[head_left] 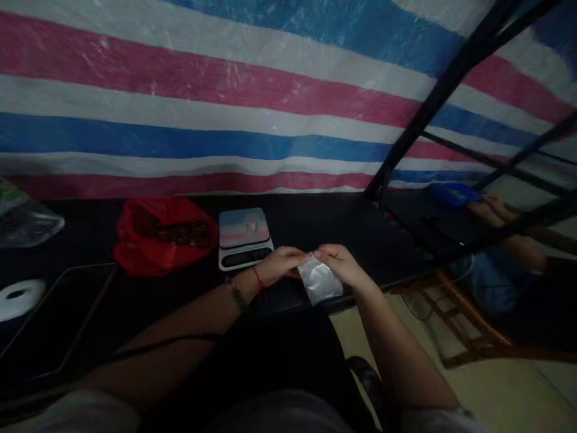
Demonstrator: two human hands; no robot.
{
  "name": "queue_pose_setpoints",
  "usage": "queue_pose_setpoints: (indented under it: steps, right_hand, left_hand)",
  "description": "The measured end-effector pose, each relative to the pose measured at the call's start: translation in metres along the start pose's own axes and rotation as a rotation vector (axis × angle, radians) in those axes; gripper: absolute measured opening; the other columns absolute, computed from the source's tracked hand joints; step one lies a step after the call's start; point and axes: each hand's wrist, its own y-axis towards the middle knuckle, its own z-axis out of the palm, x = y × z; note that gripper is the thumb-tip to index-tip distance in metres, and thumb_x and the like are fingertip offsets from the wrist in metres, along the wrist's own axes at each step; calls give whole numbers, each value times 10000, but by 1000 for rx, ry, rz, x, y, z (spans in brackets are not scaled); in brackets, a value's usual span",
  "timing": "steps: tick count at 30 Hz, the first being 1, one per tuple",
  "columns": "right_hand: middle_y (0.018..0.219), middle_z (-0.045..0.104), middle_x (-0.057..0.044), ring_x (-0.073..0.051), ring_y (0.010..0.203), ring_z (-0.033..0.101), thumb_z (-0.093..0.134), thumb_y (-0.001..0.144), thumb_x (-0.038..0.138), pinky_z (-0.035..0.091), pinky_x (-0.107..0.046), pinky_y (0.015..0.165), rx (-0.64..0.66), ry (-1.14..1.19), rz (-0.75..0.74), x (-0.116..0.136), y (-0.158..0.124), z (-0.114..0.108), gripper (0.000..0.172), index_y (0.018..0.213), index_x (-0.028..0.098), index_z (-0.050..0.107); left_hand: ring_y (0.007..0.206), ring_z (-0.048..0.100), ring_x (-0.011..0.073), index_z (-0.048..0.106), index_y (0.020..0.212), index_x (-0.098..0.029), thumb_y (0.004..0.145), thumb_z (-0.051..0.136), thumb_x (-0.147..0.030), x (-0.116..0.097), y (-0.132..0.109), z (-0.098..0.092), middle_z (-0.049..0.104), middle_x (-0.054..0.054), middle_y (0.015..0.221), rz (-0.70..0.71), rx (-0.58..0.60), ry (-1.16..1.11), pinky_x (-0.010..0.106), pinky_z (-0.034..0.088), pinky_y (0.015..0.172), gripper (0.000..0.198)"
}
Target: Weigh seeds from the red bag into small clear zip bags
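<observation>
Left hand [282,264]: grip pinched on the top edge of a small clear plastic bag [320,281], fingertips meeting those of the right hand; red thread and a dark band at the wrist. Right hand [342,263]: grip likewise pinched on the same top edge. Bag: held above the near edge of the dark desk [315,222], hanging toward the person; contents cannot be made out in the dim light. Small digital scale [244,237]: on the desk just behind the left hand, display dark, pale platform on top. Red plastic bag [162,234]: left of the scale, mouth open on dark contents, kind unclear. White tape roll [18,297]: far left, cut off in part by the frame edge. Clear bag [24,219]: far left, partly out of frame. Striped tarpaulin [225,96]: red, white and blue, behind the desk. Another person's hand [489,210]: at right, beside a blue object [455,193], blurred behind dark metal bars [451,84].
</observation>
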Motion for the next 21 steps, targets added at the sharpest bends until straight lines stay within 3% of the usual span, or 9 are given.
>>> queue_pose_setpoints:
  steps: [4,7,12,17,21]
  right_hand:
    - [568,465,38,-90,506,406,633,774,544,312,-210,482,-64,31,-21,-3,1,5,416,625,168,537]
    - [592,519,23,-105,525,445,635,767,548,343,-223,510,-135,46,-45,-9,3,9,398,655,168,587]
    - [656,600,-2,-121,561,499,626,785,535,379,-234,550,-185,90,-52,-19,7,13,376,760,162,668]
    - [611,569,8,-108,536,472,660,758,526,364,-225,533,-160,119,-11,-22,8,16,381,695,151,639]
    - [559,517,26,-94,493,426,648,752,548,334,-218,495,-171,141,2,-22,9,20,411,637,158,588]
  left_hand:
    - [608,576,85,687,803,-101,628,801,-437,2,1,-1,650,12,700,80,-41,8,234,488,630,396]
    - [615,578,87,707,871,-117,674,775,-358,5,5,-2,680,17,733,157,-136,51,229,481,636,318]
    - [702,622,132,735,908,-133,740,698,-309,6,8,-9,730,55,836,316,-256,375,250,482,680,246]
    - [798,659,176,744,909,-154,764,661,-318,4,8,-15,743,63,880,398,-233,605,274,494,737,234]
    - [784,647,174,740,896,-146,762,660,-341,7,10,-14,735,73,867,382,-223,569,270,485,716,249]
